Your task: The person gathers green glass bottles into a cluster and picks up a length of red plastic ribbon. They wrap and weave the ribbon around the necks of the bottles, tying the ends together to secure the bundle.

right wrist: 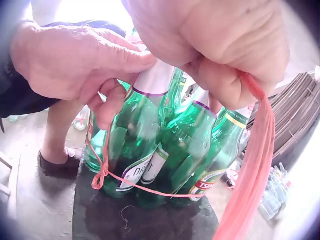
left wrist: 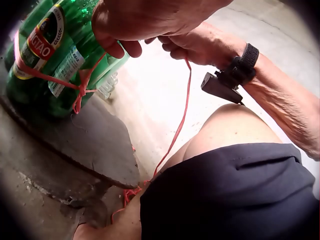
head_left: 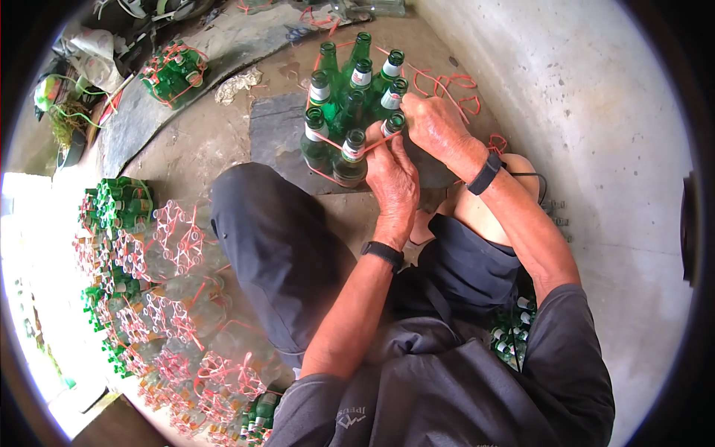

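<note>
Green glass bottles [head_left: 351, 112] [left wrist: 42, 55] [right wrist: 132, 135] stand upright in a bundle, with pink ribbon [head_left: 328, 140] [left wrist: 52, 79] [right wrist: 150, 191] around them and knotted low on one side. At the neck of a near bottle, the left hand [head_left: 392, 179] [left wrist: 160, 20] [right wrist: 75, 65] pinches ribbon that rises from the knot, fingers curled and thumb against the neck. Just beside it the right hand [head_left: 439, 127] [left wrist: 197, 45] [right wrist: 225, 40] grips a ribbon length that hangs from its curled fingers. Its fingertips are partly hidden at the bottle tops.
A dark slab [head_left: 275, 127] lies under the bundle. Many tied bottle bundles [head_left: 175, 305] stand at the left, another green bundle [head_left: 175, 73] at the upper left. A grey wall [head_left: 611, 149] rises on the right. Loose pink ribbon [head_left: 450, 86] lies beyond the hands.
</note>
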A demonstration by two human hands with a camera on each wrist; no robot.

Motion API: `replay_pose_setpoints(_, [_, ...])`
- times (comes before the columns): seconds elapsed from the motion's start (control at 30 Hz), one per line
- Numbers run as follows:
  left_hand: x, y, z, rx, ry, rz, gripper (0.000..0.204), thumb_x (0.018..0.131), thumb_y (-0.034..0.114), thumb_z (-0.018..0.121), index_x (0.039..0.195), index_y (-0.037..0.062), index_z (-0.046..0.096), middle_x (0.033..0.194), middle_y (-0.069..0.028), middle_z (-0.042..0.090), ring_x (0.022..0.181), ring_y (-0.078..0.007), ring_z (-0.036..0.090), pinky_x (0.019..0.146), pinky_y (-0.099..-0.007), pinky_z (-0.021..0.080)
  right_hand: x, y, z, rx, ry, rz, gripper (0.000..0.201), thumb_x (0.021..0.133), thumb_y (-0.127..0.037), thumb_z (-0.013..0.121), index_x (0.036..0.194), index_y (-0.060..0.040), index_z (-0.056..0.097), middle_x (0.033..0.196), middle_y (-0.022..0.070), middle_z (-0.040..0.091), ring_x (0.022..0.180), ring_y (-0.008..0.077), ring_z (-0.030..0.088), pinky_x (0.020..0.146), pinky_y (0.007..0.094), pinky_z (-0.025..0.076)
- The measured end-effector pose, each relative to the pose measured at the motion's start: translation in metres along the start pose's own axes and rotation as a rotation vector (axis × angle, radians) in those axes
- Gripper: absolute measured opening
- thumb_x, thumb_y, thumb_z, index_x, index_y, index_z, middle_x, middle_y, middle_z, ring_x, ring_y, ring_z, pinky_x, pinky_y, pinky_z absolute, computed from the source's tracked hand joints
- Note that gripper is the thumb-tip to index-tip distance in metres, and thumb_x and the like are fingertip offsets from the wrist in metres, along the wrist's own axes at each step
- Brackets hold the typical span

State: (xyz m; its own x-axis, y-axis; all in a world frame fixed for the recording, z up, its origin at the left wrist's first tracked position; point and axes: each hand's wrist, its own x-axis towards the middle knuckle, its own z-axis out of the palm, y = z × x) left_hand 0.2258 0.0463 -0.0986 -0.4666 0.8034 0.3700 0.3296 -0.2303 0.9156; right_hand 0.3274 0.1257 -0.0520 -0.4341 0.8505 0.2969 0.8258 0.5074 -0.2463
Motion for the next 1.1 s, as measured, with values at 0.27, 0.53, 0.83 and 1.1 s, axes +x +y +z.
replay_pose_setpoints(0.27, [-0.003,0.001,-0.008,-0.026,-0.162,-0.199,0.026,0.102,0.006,0.056,0.127,-0.0002,0.057,0.11,-0.0229,0.064,0.099,-0.0425,0.062,0.085,-0.0485,0.05,-0.01,-0.008,-0.009,-0.099,-0.037,-0.029,0.006,0.086,-0.002,0.059,0.088,-0.001,0.054,0.067,0.0222,0.062,0.066,0.0425,0.066,0.057,0.0527,0.049])
replay_pose_setpoints(0.53, [0.0,0.0,-0.01,-0.104,-0.136,-0.124,0.026,0.103,0.006,0.056,0.128,-0.0007,0.056,0.11,-0.0234,0.063,0.098,-0.0421,0.062,0.084,-0.0489,0.05,-0.029,-0.032,-0.029,-0.198,-0.079,-0.088,0.008,0.088,-0.008,0.058,0.084,-0.0021,0.054,0.071,0.0191,0.066,0.064,0.0404,0.068,0.056,0.0502,0.054])
replay_pose_setpoints(0.83, [-0.004,-0.004,-0.009,-0.069,-0.106,-0.068,0.035,0.102,0.007,0.057,0.136,-0.0017,0.054,0.117,-0.0263,0.063,0.105,-0.0428,0.063,0.09,-0.0482,0.05,-0.042,-0.056,-0.041,-0.236,-0.117,-0.143,0.007,0.085,-0.008,0.061,0.083,-0.0034,0.056,0.074,0.0134,0.067,0.069,0.034,0.071,0.057,0.0461,0.056])
replay_pose_setpoints(1.1, [-0.006,0.0,-0.012,-0.105,-0.076,-0.053,0.042,0.1,0.008,0.064,0.14,0.001,0.054,0.122,-0.0214,0.065,0.108,-0.0352,0.064,0.092,-0.0439,0.052,-0.045,-0.069,-0.051,-0.296,-0.174,-0.274,0.009,0.084,-0.011,0.063,0.087,-0.0056,0.056,0.073,0.0092,0.064,0.07,0.0293,0.069,0.056,0.0422,0.054])
